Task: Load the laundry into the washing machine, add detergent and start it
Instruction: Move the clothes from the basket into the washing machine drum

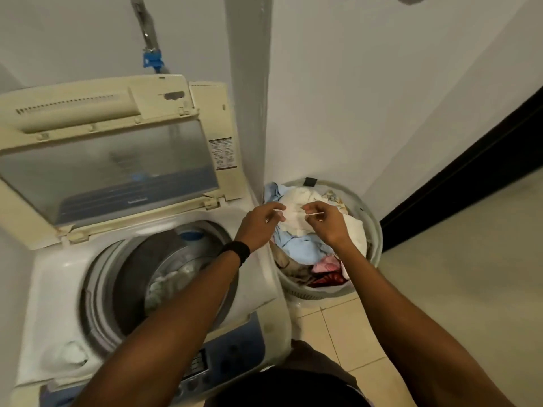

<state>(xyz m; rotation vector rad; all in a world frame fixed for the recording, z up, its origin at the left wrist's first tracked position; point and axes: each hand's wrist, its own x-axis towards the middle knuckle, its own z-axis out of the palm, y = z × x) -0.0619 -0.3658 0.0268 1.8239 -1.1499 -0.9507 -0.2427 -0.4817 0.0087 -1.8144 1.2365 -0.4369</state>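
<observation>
Top-loading washing machine [58, 289] stands against a pale wall [382, 83], in the corner formed with a square pillar [249, 83]. The lid [111, 171] is folded up and back, its yellowed frame around a clear window. The drum [132, 274] is open, with some pale laundry [164, 286] lying at the bottom. The blue control panel [229, 353] is on the near edge, blurred. A metal tap [145, 27] with a blue hose connector [152, 60] is on the wall behind the machine. A round basket [376, 230] sits on the floor [470, 274], just beside the machine's right side and close to the wall. It is filled with clothes: a white cloth [296, 210] on top, a light-blue garment [305, 248] under it, and pink fabric [326, 264] near the front. The floor is beige tile near the basket and paler further right. A dark door frame [470, 171] runs along the right wall. Both hands are over the basket. The left hand [261, 221], black band [236, 251] on the wrist, has its fingers curled and pinches the white cloth. The right hand [326, 221] pinches a thin white edge of the same cloth between thumb and fingertips.
</observation>
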